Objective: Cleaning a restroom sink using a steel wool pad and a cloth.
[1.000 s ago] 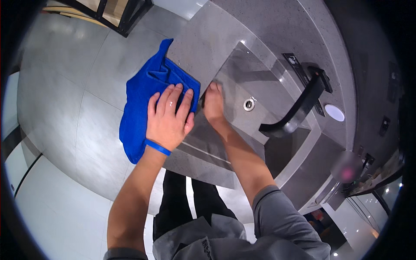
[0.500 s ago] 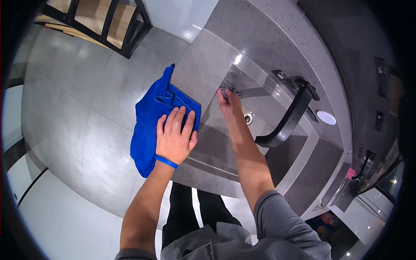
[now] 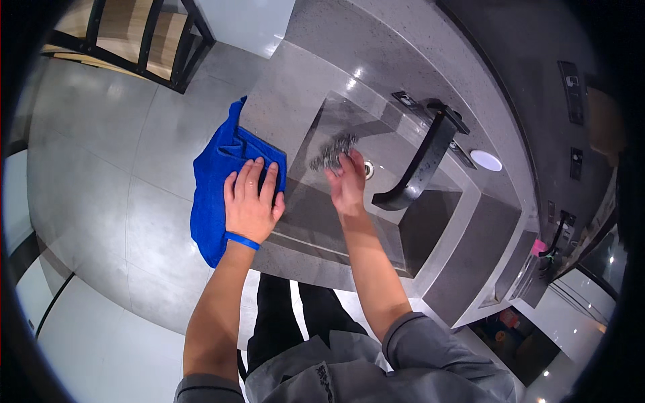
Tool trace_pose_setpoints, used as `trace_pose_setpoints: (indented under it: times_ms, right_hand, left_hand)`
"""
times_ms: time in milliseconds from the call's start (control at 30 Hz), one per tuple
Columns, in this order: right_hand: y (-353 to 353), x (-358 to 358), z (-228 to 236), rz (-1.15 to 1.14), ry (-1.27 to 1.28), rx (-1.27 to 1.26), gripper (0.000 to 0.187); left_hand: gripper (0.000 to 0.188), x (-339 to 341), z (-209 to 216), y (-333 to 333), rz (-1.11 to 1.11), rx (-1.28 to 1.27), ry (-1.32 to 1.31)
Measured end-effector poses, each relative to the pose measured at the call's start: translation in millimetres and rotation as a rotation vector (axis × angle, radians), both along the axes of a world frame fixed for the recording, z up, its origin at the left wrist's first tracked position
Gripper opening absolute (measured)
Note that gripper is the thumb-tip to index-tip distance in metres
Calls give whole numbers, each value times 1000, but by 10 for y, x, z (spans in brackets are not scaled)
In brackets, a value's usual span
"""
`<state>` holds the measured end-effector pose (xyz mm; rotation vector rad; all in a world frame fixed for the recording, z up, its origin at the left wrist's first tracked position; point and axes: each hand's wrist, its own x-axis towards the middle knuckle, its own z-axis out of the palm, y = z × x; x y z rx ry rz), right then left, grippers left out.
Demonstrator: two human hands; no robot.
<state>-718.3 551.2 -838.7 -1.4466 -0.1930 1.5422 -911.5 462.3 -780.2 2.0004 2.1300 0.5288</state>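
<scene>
Left hand [image 3: 252,208] flat on blue cloth [image 3: 212,191], spread slightly; right hand [image 3: 347,190] clamped on grey wire scourer [image 3: 331,153] over sink [image 3: 433,228], near black faucet [image 3: 422,158].

Left hand [image 3: 252,207] palm-down, right hand [image 3: 348,187] pinching, bare forearms [image 3: 376,272] extended

The person wears a grey top with short sleeves [image 3: 420,342] ending near the elbows, each edged with a darker, narrow band. Its front [image 3: 349,383] falls in broad creases and bears small dark lettering [image 3: 325,383]. The trousers [image 3: 277,319] are plain black. A slim, bright blue wristband [image 3: 242,240] circles the left wrist; the left grip [image 3: 251,209] and right grip [image 3: 348,189] are bare.
</scene>
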Motion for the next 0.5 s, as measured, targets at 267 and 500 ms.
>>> trace_pose_setpoints:
  times_ms: [267,500]
  right_hand:
    - [-276,711,94,850,-1424,834,23]
    - [61,752,-199,1031,-1849,779,16]
  left_hand:
    - [53,9,-26,13,-13,4,7]
    - [59,-37,172,103,-32,7,-44]
